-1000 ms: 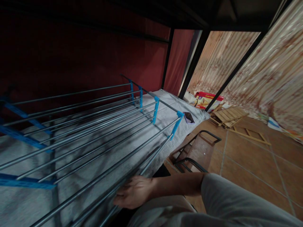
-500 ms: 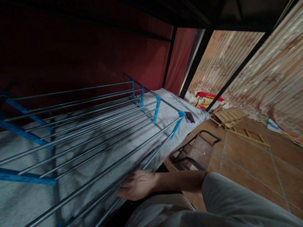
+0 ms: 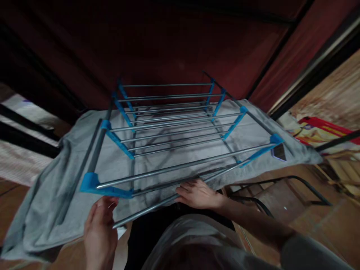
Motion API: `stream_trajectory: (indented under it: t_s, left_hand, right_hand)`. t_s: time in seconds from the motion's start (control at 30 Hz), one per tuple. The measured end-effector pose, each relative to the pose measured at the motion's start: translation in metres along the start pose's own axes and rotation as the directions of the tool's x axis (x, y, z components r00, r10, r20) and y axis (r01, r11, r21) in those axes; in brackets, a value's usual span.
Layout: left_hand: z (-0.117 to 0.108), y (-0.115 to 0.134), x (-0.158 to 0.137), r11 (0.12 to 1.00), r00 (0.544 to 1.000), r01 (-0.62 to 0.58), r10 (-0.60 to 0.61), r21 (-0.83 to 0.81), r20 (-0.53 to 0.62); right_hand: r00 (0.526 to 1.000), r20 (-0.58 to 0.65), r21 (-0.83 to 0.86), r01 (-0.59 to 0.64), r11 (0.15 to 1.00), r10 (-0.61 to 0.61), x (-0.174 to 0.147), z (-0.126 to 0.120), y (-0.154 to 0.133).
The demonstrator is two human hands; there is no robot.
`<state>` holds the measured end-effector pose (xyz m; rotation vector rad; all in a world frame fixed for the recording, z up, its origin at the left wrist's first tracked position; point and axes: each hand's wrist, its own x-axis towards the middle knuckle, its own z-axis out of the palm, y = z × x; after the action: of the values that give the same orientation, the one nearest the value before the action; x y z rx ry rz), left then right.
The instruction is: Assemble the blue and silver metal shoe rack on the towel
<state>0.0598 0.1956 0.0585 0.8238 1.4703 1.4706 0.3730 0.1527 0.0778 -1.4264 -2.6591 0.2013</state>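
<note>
A rack of grey metal tubes [image 3: 180,165] and blue plastic connectors lies on a grey cloth. My right hand [image 3: 197,193] is closed round a loose-ended metal tube [image 3: 146,213] at the front. That tube's right end meets the blue connector [image 3: 257,152] at the front right, while its left end is free beside my left hand [image 3: 101,225]. My left hand has its fingers curled at the lower edge of the front-left blue connector [image 3: 108,188]; its fingertips are partly hidden. Long side tubes [image 3: 97,150] run back through the connectors.
The grey cloth [image 3: 42,217] covers a surface framed by dark metal posts, with a dark red panel [image 3: 168,45] behind. To the right, a chair [image 3: 275,195] stands on the tiled floor. A dark hexagonal object [image 3: 279,152] and a red-and-yellow box [image 3: 323,129] are farther right.
My view has swung left, bringing the whole rack and my left hand into sight. The right hand stays on the front tube, whose left end now shows free.
</note>
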Motion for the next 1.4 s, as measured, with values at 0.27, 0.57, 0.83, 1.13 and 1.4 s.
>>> stream_trajectory:
  t_s: [0.27,0.57,0.83,1.13,1.4]
  left_hand:
    - [0.014,0.004,0.008,0.979,0.999,-0.046,0.051,-0.199,0.017]
    - [0.028,0.016,0.020,0.956,0.993,-0.080,0.102,-0.283,0.066]
    - [0.039,0.026,0.027,0.958,0.961,-0.059,0.130,-0.280,0.244]
    - [0.052,0.031,0.026,0.956,0.957,-0.187,0.229,-0.226,0.178]
    - [0.062,0.026,0.031,0.940,0.976,-0.201,0.216,-0.276,0.025]
  right_hand:
    - [0.999,-0.038,0.000,-0.005,1.000,0.005,-0.002,0.001,-0.003]
    - [0.999,-0.022,-0.022,-0.028,0.999,0.027,0.004,-0.003,0.000]
    - [0.999,0.012,-0.029,-0.047,0.998,0.047,0.011,-0.010,0.007]
    - [0.996,0.007,-0.083,-0.083,0.993,0.084,0.016,-0.012,0.010]
    - [0.989,-0.124,-0.119,-0.101,0.988,0.086,0.028,-0.027,0.028]
